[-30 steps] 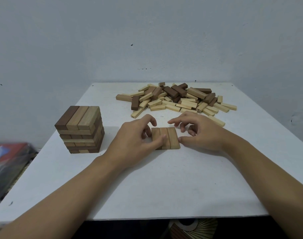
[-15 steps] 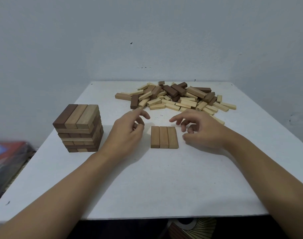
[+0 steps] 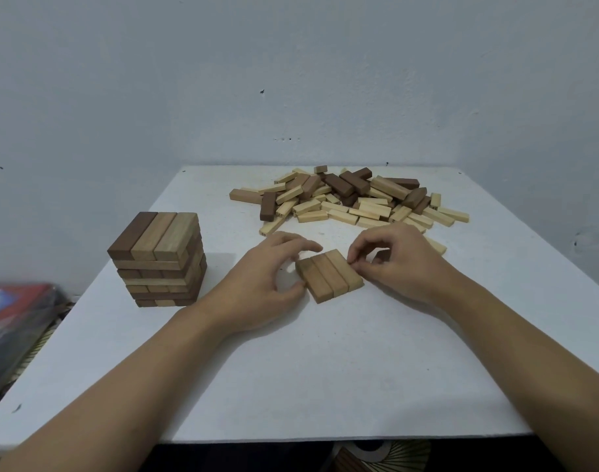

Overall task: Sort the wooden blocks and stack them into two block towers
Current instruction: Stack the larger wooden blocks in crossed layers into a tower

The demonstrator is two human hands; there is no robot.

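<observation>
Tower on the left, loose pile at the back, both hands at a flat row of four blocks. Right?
No: the head view shows three blocks in the row, not four. The tower, the pile, the left hand and the right hand are as you say.

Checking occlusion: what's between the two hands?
A row of three blocks, flat on the table; the left hand and right hand pinch its side edges. Shows in the head view.
</observation>
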